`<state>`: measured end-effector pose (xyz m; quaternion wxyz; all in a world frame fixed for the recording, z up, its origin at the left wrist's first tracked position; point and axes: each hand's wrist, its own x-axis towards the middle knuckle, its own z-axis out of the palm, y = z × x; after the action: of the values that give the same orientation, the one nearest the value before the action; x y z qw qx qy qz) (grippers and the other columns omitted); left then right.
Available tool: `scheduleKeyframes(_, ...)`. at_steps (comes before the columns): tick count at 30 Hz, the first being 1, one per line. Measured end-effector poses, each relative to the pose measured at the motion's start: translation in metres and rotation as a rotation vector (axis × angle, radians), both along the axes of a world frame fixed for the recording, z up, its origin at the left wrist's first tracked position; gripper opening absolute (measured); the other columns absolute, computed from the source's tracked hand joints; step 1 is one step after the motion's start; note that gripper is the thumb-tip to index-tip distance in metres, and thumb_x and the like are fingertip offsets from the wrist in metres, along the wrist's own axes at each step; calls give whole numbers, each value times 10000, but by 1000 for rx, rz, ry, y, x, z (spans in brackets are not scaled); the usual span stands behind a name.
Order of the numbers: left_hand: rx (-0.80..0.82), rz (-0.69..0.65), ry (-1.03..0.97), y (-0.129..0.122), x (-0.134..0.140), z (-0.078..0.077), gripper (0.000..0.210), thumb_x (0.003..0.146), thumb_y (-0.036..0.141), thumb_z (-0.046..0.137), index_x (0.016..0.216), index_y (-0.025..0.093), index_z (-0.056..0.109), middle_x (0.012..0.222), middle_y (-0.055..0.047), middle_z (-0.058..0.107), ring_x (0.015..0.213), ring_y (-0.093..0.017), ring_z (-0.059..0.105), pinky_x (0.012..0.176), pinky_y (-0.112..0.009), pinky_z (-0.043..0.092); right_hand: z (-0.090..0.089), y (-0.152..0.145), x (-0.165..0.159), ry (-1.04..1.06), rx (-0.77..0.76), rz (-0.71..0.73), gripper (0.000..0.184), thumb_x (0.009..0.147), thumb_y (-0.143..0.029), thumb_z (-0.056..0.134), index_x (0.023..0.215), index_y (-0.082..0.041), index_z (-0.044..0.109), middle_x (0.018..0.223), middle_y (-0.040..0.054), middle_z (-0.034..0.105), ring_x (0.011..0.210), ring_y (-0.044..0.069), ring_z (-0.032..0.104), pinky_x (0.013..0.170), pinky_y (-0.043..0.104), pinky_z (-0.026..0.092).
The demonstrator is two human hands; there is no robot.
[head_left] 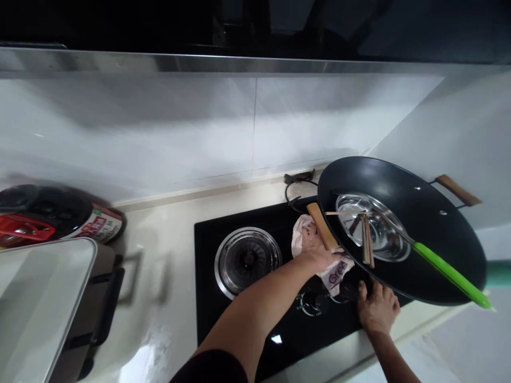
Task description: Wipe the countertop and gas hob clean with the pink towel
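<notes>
A large black wok [431, 234] with two wooden handles is tilted up over the right side of a black gas hob [207, 298]. My left hand [315, 250] grips its near wooden handle [321, 225] through a white cloth [333, 271]. Inside the wok lie a shiny metal dish [379, 226], crossed wooden sticks [366, 239] and a green-handled utensil [451, 272]. My right hand [377, 307] rests on the hob under the wok's rim, by the control knobs [315, 303]; whether it grips a knob I cannot tell.
The left burner [247, 259] is bare. A black cord [297, 186] lies behind the hob by the white tiled wall. At the left stand a metal-lidded appliance [48, 298] and a black lidded pot [59, 213]. A range hood [239, 32] hangs overhead.
</notes>
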<state>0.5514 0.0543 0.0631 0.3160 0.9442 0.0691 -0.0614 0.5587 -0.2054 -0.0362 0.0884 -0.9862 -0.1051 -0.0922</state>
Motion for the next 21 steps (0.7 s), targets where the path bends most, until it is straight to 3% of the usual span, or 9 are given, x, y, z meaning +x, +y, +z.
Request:
scheduleKeyframes(4, 96, 123, 11, 24, -2, 6, 636, 944, 560, 551, 1469, 200, 558, 1530, -166, 494, 1413, -449, 320, 1150, -658, 236, 2, 2, 0, -13, -15, -5, 805, 956, -638, 164, 1331, -79, 606, 1275, 256, 600, 1259, 407, 518, 1128, 588, 353)
scheduleKeyframes(8, 169, 231, 31, 49, -13, 10, 547, 991, 532, 491, 1384, 177, 629, 1454, -160, 515, 1339, -423, 363, 1077, -619, 275, 3, 4, 0, -12, -11, -1, 801, 954, -643, 166, 1325, -85, 604, 1288, 253, 596, 1263, 411, 512, 1130, 597, 350)
scheduleKeyframes(15, 251, 406, 52, 101, -33, 9, 483, 923, 553, 571, 1315, 284, 657, 1448, -111, 514, 1323, -391, 378, 1075, -600, 321, 1, 1, 0, -9, 4, 4, 748, 965, -631, 209, 1339, -114, 600, 1305, 236, 588, 1283, 392, 507, 1136, 584, 346)
scheduleKeyframes(21, 290, 587, 46, 156, -47, 8, 459, 917, 521, 585, 1312, 301, 659, 1487, -111, 520, 1368, -407, 383, 1125, -604, 305, -5, -4, 2, 8, -38, 12, 771, 972, -634, 187, 1351, -102, 596, 1313, 245, 605, 1278, 408, 510, 1125, 588, 359)
